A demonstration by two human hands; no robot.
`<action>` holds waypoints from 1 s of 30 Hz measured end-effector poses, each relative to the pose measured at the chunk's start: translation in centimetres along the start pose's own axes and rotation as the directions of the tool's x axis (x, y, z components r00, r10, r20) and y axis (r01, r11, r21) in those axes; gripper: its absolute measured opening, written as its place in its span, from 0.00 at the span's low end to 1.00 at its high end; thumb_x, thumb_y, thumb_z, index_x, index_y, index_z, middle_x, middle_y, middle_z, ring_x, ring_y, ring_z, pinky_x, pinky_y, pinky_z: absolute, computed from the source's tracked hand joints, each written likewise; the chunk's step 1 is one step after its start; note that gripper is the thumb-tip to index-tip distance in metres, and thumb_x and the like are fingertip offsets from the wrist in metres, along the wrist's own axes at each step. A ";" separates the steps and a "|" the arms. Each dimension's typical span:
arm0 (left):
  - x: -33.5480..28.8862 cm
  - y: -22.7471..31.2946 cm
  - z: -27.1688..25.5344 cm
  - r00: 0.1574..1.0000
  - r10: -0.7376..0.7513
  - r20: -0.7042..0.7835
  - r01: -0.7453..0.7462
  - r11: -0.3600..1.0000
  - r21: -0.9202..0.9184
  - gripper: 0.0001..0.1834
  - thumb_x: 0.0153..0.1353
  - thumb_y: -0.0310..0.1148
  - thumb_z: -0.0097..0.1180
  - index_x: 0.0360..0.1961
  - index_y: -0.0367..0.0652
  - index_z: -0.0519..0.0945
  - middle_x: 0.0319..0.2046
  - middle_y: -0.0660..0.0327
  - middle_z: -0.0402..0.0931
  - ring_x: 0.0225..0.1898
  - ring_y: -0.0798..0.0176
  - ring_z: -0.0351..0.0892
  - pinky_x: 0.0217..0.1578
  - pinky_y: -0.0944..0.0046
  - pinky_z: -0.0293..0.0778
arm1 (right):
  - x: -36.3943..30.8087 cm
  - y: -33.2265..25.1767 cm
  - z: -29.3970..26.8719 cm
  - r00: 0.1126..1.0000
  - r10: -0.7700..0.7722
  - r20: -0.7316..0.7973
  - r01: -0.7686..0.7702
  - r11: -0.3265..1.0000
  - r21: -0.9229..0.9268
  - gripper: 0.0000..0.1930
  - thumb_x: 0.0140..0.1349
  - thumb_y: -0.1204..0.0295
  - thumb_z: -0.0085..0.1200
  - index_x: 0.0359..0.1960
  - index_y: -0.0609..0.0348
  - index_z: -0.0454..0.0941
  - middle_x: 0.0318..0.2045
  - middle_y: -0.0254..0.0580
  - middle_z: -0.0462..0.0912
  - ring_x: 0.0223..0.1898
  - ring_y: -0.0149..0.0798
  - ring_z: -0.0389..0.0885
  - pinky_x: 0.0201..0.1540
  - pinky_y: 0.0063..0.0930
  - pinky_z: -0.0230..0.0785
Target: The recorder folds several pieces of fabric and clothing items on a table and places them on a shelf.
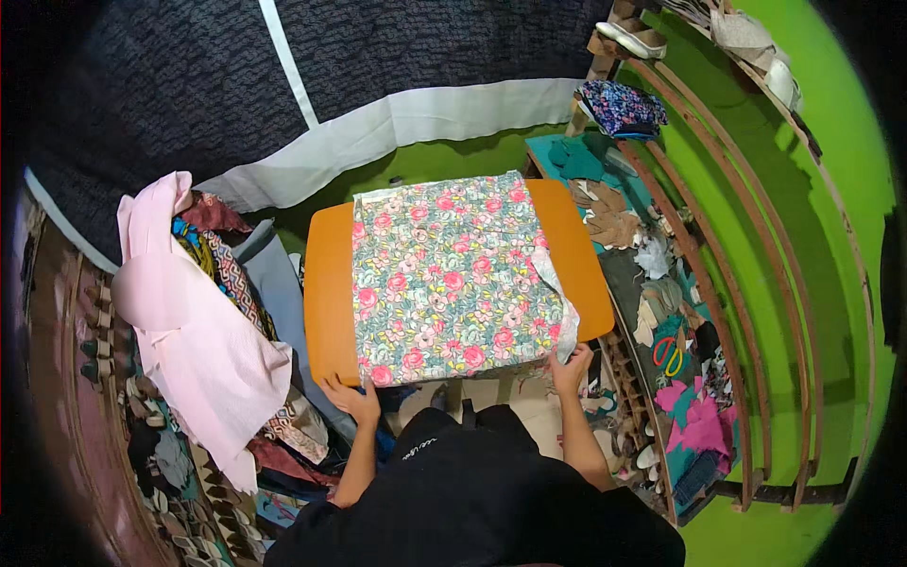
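A floral fabric [453,274] with pink roses, grey-green leaves and yellow touches lies spread over an orange-brown table [327,283]. Its right edge is turned up in a narrow strip that shows the pale underside. At the near left corner, my left hand [351,399] rests on the table edge with its fingers apart, fingertips beside the cloth's corner. My right hand [573,369] pinches the near right corner of the fabric, where the folded strip ends.
Pink cloth [208,350] hangs over a pile of patterned fabrics on the left. To the right, a low bench holds scraps, red-and-yellow-handled scissors [669,355] and magenta pieces [701,425]. Wooden rails [737,217] line the green wall; shoes [631,40] sit higher up. A dark curtain [397,47] hangs behind.
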State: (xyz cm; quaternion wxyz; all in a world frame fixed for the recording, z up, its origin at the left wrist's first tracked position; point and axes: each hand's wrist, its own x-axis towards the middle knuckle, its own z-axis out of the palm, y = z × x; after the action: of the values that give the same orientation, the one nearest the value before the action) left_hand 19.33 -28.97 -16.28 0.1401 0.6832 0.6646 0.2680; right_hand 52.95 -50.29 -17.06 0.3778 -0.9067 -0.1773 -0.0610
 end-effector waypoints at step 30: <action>-16.5 -7.4 -0.5 0.905 -0.238 0.353 0.298 0.947 -0.124 0.15 0.50 0.42 0.51 0.29 0.39 0.69 0.22 0.53 0.72 0.27 0.52 0.72 0.28 0.59 0.65 | -6.0 13.9 -8.5 0.708 -0.156 0.689 -0.021 0.970 0.242 0.22 0.44 0.73 0.53 0.45 0.63 0.66 0.35 0.51 0.76 0.37 0.45 0.75 0.41 0.31 0.65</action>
State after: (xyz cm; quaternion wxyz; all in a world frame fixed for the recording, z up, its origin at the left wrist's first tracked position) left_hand 13.36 -44.70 -22.94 0.3458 0.6055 0.6928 0.1839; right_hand 52.67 -67.05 -21.72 0.3825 -0.8038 -0.3468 0.2957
